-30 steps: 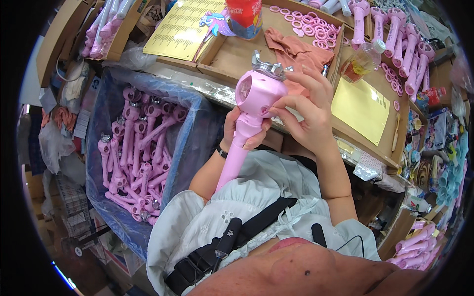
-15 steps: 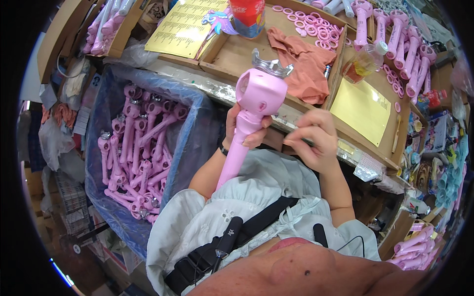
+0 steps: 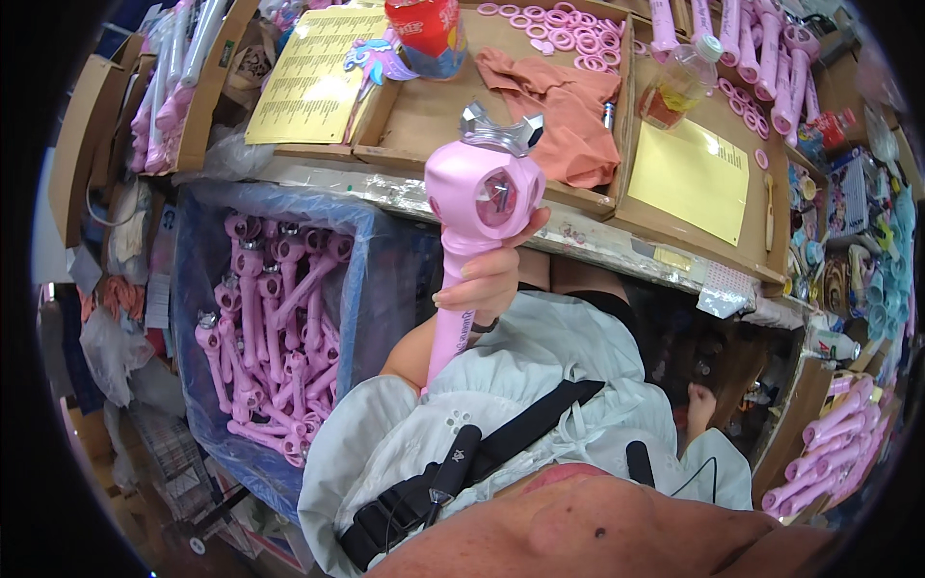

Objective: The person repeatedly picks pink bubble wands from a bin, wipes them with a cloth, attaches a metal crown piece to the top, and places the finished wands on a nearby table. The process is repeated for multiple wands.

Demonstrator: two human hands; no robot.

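Left grip [image 3: 489, 279] closed round the neck of the pink wand [image 3: 458, 226], fingers across the front just under the head. Wand is near upright, slight tilt, silver crown [image 3: 501, 133] on top, one round window [image 3: 497, 197] facing up at the camera. Wand sits in front of the bench [image 3: 617, 243]; in view its head overlaps the bench's front edge, and whether they touch I can't tell. Handle's lower end meets the pale dress [image 3: 540, 356] in view, so travel that way looks tight. Right grip [image 3: 700, 405] is down at the dress's right side, well apart from the wand, small and partly hidden; can't tell if it's open or holding something. Room to move: dark gap between the bin and the dress on the left, thighs under the bench edge on the right. Bin [image 3: 364, 260] is blue-lined, its right wall near the left forearm, with a heap of pink wands [image 3: 275, 337] lying below its rim. Past the crown, the middle tray [image 3: 414, 125] shows bare cardboard left of the orange cloth [image 3: 568, 125]; pink rings [image 3: 588, 39] are at its far edge, red container [image 3: 424, 34] at far left. Right of the tray wall: yellow sheet [image 3: 689, 183], clear bottle [image 3: 679, 87] near its far edge, brush [image 3: 769, 212] along the right edge.
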